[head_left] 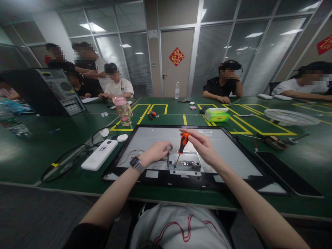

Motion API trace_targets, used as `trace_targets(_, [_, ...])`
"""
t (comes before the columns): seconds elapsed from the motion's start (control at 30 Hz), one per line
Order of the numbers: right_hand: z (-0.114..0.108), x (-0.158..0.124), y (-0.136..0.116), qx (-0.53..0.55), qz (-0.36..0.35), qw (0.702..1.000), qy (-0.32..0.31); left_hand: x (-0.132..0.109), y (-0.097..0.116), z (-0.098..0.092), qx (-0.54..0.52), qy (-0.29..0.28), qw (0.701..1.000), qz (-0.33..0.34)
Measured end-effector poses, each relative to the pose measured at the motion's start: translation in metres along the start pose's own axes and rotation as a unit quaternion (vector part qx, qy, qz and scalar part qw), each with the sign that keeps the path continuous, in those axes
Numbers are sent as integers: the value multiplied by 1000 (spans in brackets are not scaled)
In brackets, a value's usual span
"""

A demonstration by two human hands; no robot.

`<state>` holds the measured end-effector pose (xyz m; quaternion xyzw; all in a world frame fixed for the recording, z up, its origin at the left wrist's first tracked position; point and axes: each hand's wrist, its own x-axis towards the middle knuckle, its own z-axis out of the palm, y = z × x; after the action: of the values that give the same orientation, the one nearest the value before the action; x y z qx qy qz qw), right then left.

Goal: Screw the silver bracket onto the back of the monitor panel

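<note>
An orange-and-black screwdriver (184,142) leans in my right hand (202,142), whose fingers are closed at the top of its handle. Its shaft slants down to the near-left part of a silver metal bracket (197,167). The bracket sits on the back of a flat display panel (228,152), a pale sheet with a black frame, lying on the table. My left hand (157,152), with a watch (137,164) on the wrist, rests by the bracket's left side. Its fingers are loosely bent and apart, with nothing visible in them. Thin cables (129,157) run left of the bracket.
Left of the panel lie a white power bank (100,155), a white case (122,138) and a looped black cable (64,162). A pink-lidded cup (123,112), a tissue pack (217,115) and a computer case (44,91) stand beyond. At right lies a black strip (287,173). Several people sit or stand opposite.
</note>
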<state>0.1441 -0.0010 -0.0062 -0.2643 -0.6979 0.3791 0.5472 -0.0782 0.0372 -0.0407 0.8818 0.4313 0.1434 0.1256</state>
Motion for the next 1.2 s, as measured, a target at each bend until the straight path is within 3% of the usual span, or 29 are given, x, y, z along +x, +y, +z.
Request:
trace_targets(0.23, [1, 1, 6, 94, 30, 994, 40, 1, -3, 2, 3, -2, 1000, 3])
trace_targets(0.47, [1, 1, -1, 164, 78, 983, -7, 0, -1, 1, 1, -1, 1000, 4])
trace_targets(0.77, [-3, 2, -3, 157, 70, 984, -55, 0, 1, -1, 3, -6, 1000, -4])
trace_targets(0.97, [-2, 0, 1, -2, 6, 1000, 21, 0, 0, 0, 2, -1, 1000, -2])
trace_targets(1.1, [-3, 0, 3, 40, 28, 998, -29, 0, 0, 0, 6, -4, 1000, 0])
trace_targets(1.2, [-2, 0, 2, 42, 34, 998, -13, 0, -1, 1, 10, -6, 1000, 2])
